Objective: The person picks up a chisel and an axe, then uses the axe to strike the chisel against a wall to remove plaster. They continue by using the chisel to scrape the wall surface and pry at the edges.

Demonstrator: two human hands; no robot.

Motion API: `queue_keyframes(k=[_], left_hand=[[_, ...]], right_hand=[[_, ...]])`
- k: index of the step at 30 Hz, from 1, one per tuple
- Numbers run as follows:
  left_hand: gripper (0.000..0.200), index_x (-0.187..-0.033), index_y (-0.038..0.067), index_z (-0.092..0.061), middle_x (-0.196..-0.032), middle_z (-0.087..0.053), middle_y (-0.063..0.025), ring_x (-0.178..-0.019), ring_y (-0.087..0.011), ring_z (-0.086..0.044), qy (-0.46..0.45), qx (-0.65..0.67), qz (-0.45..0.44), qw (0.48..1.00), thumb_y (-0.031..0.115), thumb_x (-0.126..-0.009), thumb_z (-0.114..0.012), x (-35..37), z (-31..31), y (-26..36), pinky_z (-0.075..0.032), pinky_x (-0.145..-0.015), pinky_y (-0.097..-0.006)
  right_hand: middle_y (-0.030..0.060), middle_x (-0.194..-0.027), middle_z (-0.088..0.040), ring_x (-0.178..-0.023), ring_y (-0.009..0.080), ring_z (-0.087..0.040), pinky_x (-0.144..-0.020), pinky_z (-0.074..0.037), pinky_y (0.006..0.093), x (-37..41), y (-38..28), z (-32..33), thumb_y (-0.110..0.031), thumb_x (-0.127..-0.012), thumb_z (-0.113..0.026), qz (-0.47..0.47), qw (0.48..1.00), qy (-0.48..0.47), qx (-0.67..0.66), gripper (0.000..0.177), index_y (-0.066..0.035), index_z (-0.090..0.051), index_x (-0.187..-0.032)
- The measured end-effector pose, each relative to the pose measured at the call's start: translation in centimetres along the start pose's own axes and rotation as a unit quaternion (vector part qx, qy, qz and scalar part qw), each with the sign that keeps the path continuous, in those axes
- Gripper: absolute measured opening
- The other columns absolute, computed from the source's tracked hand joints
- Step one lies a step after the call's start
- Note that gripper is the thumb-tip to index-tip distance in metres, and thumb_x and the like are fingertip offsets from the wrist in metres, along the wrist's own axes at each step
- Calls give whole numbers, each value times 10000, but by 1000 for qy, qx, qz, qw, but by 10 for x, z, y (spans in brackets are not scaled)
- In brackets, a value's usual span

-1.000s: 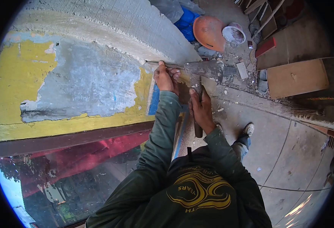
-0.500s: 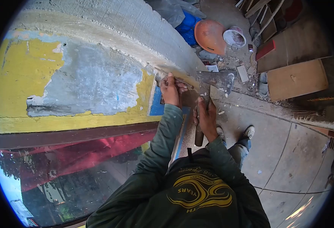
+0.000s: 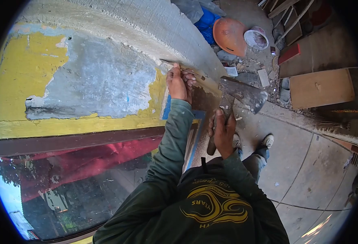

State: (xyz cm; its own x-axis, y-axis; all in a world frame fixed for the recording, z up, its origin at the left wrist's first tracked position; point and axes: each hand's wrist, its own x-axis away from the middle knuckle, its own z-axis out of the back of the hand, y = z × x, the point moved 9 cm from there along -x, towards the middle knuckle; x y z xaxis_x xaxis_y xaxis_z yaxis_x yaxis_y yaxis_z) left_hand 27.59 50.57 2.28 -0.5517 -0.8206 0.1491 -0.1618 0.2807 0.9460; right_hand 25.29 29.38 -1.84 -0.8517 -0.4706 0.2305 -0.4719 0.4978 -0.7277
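My left hand (image 3: 178, 84) is closed around a slim metal chisel (image 3: 199, 76). The chisel's pointed end shows past my fingertips, close to the joint between the painted wall (image 3: 105, 81) and the rough concrete band (image 3: 146, 36). My right hand (image 3: 223, 132) grips the handle of a hatchet (image 3: 244, 94), its broad, plaster-specked head up and to the right of the hand. A gap separates the hatchet head from the chisel's near end. Flaked yellow paint and bare grey plaster cover the wall on my left.
Behind the concrete band lie an orange basin (image 3: 229, 36), a white bucket (image 3: 256, 38) and a blue bag (image 3: 206, 25) amid rubble. Boards (image 3: 321, 89) lean at the right. A window (image 3: 85, 179) is below the wall, and floor slabs (image 3: 293, 162) are at my feet.
My left hand has shifted slightly up and left with the chisel, whose pointed end now shows. The hatchet head has swung to the right and tilted downward, away from the chisel.
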Motion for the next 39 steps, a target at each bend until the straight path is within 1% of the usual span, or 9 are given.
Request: queue_keyframes(k=[6, 11, 14, 16, 24, 27, 31, 36, 39], left_hand=[[283, -951, 53, -435, -734, -606, -127, -535, -143, -569, 7, 9, 2, 1000, 320, -985, -523, 0, -4, 0, -475, -442, -252], [284, -961, 43, -440, -740, -612, -135, -533, -145, -569, -1, 15, 1, 1000, 315, -988, -516, -3, -3, 2, -478, -442, -253], [279, -966, 40, -444, -730, -610, -132, -529, -144, -568, 3, 22, 11, 1000, 310, -989, -512, 1, -3, -1, -477, -436, -253], [276, -968, 39, -447, -724, -609, -129, -526, -144, -568, 15, 30, 11, 999, 307, -990, -510, -2, -4, 0, -475, -434, -252], [299, -981, 34, -448, -727, -609, -129, -513, -158, -566, 12, 50, 15, 999, 325, -985, -519, -4, -5, -1, -478, -428, -253], [300, -993, 33, -449, -731, -610, -133, -517, -156, -567, 20, 43, 20, 999, 324, -983, -523, -5, -3, -1, -481, -431, -253], [301, -999, 29, -451, -734, -612, -133, -523, -155, -566, 22, 55, 12, 998, 320, -981, -527, -7, -7, -1, -483, -432, -253], [301, -1005, 23, -458, -735, -615, -134, -526, -155, -566, 20, 63, 16, 998, 316, -982, -526, -9, -2, -3, -484, -431, -253], [299, -993, 23, -467, -732, -612, -129, -528, -155, -566, 24, 61, 31, 997, 318, -985, -519, -9, -3, -4, -484, -434, -253]], right_hand=[[-11, -686, -491, -520, 45, -447, -437, -370, 211, -24, 27, -21, -265, -984, -525, 4, 997, -64, 44, 225, -60, -480, -1063], [-17, -632, -469, -467, 62, -435, -407, -361, 232, -16, 23, -19, -253, -989, -506, 29, 998, 13, -54, 222, -56, -471, -1086], [-14, -632, -472, -469, 62, -438, -407, -364, 225, -27, 6, -25, -268, -988, -507, 146, 979, -14, 144, 226, -56, -470, -1055], [-15, -682, -490, -539, 47, -434, -465, -374, 234, -30, 17, -16, -245, -979, -533, -10, 998, -47, 47, 210, -54, -502, -1058], [-13, -663, -467, -500, 62, -445, -427, -367, 241, -30, 18, -25, -275, -980, -524, 7, 997, -57, 51, 242, -58, -464, -1068], [-19, -666, -454, -518, 56, -429, -445, -363, 232, -23, 15, -28, -292, -978, -538, 34, 994, 26, -105, 269, -56, -473, -1089], [-24, -662, -472, -484, 62, -442, -412, -367, 232, -37, 14, -29, -272, -986, -518, -4, 997, -76, 23, 210, -81, -460, -1052], [-31, -669, -470, -522, 45, -444, -449, -364, 216, -32, 22, -26, -282, -976, -541, -6, 998, 15, -56, 233, -72, -481, -1058], [-9, -640, -470, -472, 60, -441, -402, -353, 228, -39, 9, -25, -289, -990, -513, 24, 996, -47, 73, 233, -71, -475, -1063]])
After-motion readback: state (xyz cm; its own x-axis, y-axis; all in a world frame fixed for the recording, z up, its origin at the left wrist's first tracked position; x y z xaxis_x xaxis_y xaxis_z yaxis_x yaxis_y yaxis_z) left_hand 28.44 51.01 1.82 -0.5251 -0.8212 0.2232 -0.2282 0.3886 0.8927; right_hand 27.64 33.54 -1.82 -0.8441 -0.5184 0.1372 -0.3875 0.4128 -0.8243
